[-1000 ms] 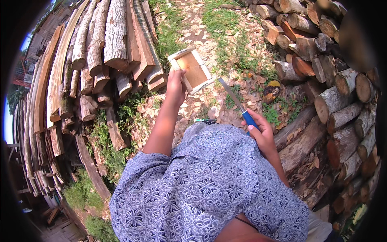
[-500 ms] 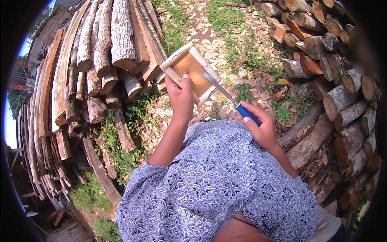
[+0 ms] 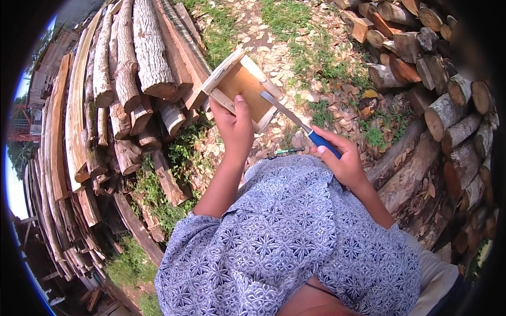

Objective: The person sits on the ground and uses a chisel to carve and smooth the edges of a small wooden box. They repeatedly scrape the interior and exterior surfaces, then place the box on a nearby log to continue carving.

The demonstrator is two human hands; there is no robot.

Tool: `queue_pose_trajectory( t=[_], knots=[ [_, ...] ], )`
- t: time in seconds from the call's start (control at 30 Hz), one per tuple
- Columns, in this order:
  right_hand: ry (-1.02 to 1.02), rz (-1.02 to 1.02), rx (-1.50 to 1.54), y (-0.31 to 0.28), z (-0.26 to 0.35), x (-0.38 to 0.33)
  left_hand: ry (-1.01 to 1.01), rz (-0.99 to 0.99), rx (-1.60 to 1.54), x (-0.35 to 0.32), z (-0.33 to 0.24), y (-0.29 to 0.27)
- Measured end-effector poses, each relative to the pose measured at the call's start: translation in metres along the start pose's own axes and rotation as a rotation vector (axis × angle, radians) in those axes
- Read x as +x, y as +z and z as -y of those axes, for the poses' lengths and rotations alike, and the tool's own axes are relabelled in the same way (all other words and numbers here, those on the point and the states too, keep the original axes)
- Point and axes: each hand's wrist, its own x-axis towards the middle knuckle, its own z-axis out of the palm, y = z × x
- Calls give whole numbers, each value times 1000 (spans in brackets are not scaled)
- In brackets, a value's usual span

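My left hand (image 3: 234,126) grips a small shallow wooden box (image 3: 224,68) by its near left side. The thumb lies over the rim, and the fingers are partly hidden behind. Pale raised strips frame the box's orange-brown panel, and it is held tilted in front of my chest. In my right hand (image 3: 342,160) is a chisel (image 3: 290,113), its blue handle wrapped by the fingers. The flat metal blade points up and left across the box's right-hand rim. Its tip shows over the panel; whether it touches the wood I cannot tell.
Long logs and split timbers (image 3: 153,47) are stacked at the left. Cut logs (image 3: 443,116) are piled at the right, with thick trunks (image 3: 406,174) lying below them. Dry leaves and grass (image 3: 311,73) cover the ground between. A slim green object (image 3: 290,150) shows beside my patterned shirt.
The box and my left hand have shifted slightly left. The chisel has moved a little left with its tip still over the panel. The slim green object shows more. Both hands keep their hold.
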Motion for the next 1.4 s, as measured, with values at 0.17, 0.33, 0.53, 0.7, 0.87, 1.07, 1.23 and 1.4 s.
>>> queue_pose_trajectory(
  t=[0.17,0.33,0.53,0.7,0.87,1.07,1.23,1.4],
  knots=[
    [-27,-24,29,7,3,12,-27,87,-11,17,-4,-4],
    [-100,-83,-36,24,21,27,-116,151,-125,2,3,9],
    [-46,-28,-13,29,11,23,-162,161,-139,15,9,-10],
    [-22,-68,-21,41,17,33,-171,264,-123,10,13,-20],
    [-62,-79,-141,39,23,38,-267,272,-99,13,24,-43],
    [-11,-225,100,19,38,33,-635,313,-399,19,24,-62],
    [-313,-259,268,20,50,52,-749,496,-490,20,42,-83],
    [-510,-184,204,20,64,67,-735,627,-490,20,43,-92]
  ],
)
